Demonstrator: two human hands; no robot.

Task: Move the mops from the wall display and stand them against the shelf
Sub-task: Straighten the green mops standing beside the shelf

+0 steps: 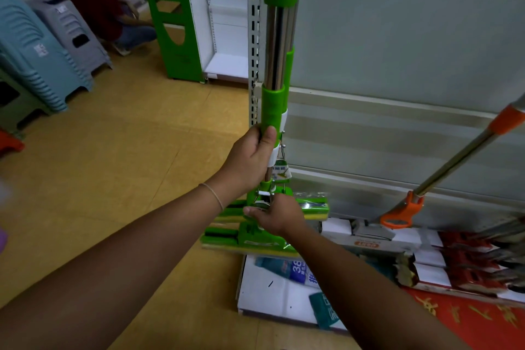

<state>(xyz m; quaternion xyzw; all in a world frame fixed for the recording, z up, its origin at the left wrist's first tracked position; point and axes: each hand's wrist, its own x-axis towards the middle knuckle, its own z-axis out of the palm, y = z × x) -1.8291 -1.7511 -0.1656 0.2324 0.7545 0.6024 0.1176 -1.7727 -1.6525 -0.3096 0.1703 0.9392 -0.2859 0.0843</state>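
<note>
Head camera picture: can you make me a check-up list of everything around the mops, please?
Surface: tan floor; a white flattened box lies on it at the foot of the shelf.
Job's things: green mops stand upright against the shelf upright, sponge heads on the floor; an orange mop leans on the shelf back panel.
Clutter: red-and-white packaged goods and a red mat at the right.
Hands: left hand grips the green handles; right hand holds the metal squeeze part above the heads.
Cables: nothing seen.
Surroundings: stacked plastic stools at left, a green shelf end, a person crouching behind.
</note>
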